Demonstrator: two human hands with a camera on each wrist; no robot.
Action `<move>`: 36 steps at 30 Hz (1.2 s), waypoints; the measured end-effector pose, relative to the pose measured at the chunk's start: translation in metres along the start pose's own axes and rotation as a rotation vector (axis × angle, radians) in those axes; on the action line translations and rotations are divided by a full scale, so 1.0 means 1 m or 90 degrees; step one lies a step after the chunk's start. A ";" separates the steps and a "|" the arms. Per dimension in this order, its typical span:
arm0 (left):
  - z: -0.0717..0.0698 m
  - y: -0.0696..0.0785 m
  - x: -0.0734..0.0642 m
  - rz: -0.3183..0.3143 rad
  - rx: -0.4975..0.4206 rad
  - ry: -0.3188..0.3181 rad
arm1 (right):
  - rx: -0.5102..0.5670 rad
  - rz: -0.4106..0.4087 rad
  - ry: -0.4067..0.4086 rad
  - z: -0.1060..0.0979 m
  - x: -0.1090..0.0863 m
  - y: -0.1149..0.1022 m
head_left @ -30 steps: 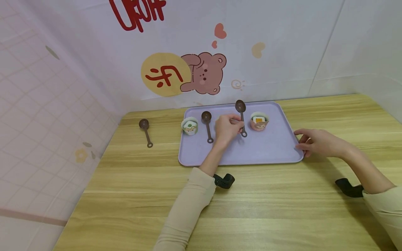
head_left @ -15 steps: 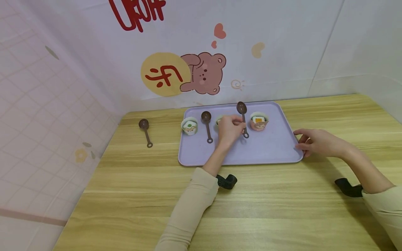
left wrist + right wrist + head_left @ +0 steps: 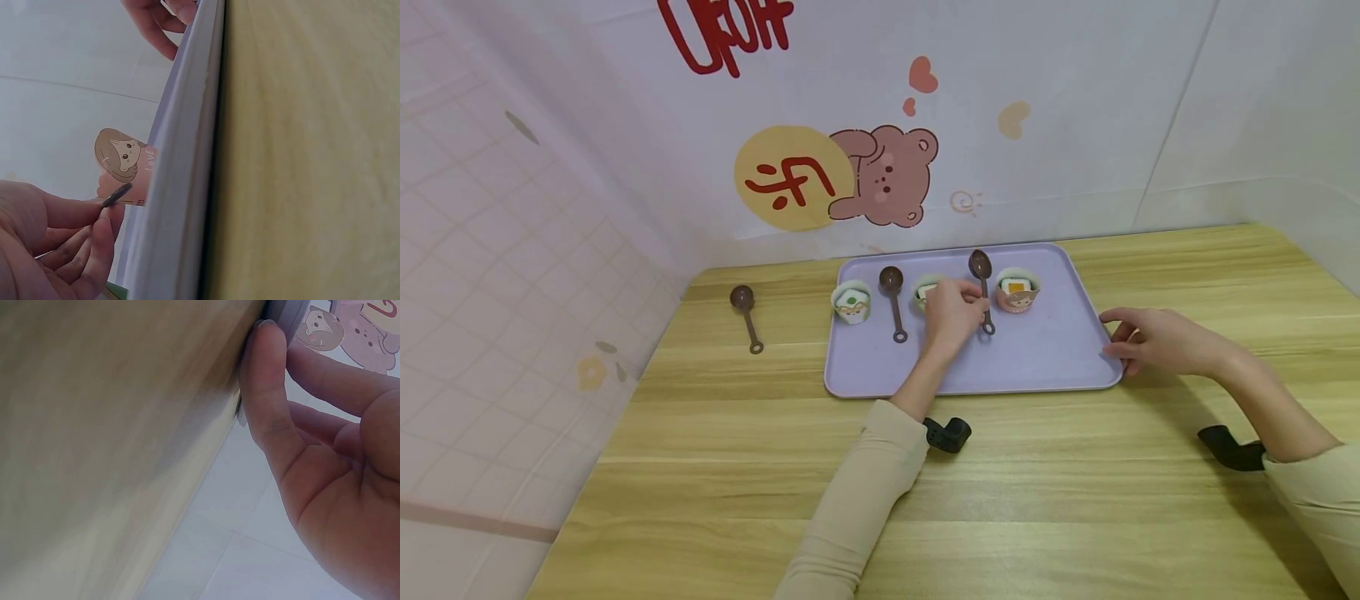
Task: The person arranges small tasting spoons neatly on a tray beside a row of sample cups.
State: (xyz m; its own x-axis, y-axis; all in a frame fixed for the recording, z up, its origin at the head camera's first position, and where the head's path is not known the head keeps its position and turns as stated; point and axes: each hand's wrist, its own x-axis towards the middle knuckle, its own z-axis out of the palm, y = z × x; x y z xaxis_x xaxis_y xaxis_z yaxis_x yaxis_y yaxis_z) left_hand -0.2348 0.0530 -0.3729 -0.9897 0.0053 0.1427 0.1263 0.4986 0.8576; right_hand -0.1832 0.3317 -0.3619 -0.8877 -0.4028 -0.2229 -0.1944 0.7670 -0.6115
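My left hand (image 3: pixel 951 318) pinches the handle of a brown measuring spoon (image 3: pixel 981 265) between thumb and fingertips, bowl towards the wall. In the left wrist view the end of this spoon's handle (image 3: pixel 117 195) pokes out from the fingertips. The spoon is over the lavender tray (image 3: pixel 1037 362), between two paper cups. A pink paper cup (image 3: pixel 1017 298) with a printed girl stands to its right; a green-rimmed cup (image 3: pixel 925 292) is partly hidden behind the left hand. My right hand (image 3: pixel 1165 340) holds the tray's right edge near the front corner, thumb against the rim.
Another brown measuring spoon (image 3: pixel 891 282) lies on the tray beside a white-and-green paper cup (image 3: pixel 852 308) at the left edge. A third measuring spoon (image 3: pixel 742 297) lies on the wooden table (image 3: pixel 715 433), left of the tray. Behind rises a printed wall covering (image 3: pixel 1060 150).
My left hand has moved slightly right with the measuring spoon, whose bowl has come lower and nearer the tray. More of the middle cup shows. The right hand stays at the tray's edge.
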 end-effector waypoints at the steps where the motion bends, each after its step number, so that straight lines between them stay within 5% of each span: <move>1: 0.000 0.000 0.000 0.001 0.007 0.001 | 0.000 0.001 0.000 0.000 0.000 0.000; 14: 0.006 -0.004 0.003 0.015 0.111 0.007 | -0.008 -0.001 0.003 0.000 0.000 -0.001; 26: 0.009 -0.006 0.003 0.015 0.129 0.006 | 0.004 -0.005 -0.003 0.000 0.000 0.000; 36: 0.009 -0.003 0.002 0.034 0.208 0.015 | 0.004 0.000 0.000 0.000 0.000 -0.001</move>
State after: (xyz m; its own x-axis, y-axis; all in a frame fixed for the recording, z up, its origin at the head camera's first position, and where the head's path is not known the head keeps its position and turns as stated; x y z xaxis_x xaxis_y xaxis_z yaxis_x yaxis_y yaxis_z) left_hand -0.2379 0.0591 -0.3793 -0.9802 0.0208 0.1971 0.1457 0.7502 0.6450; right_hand -0.1831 0.3305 -0.3611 -0.8877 -0.4024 -0.2237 -0.1911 0.7641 -0.6162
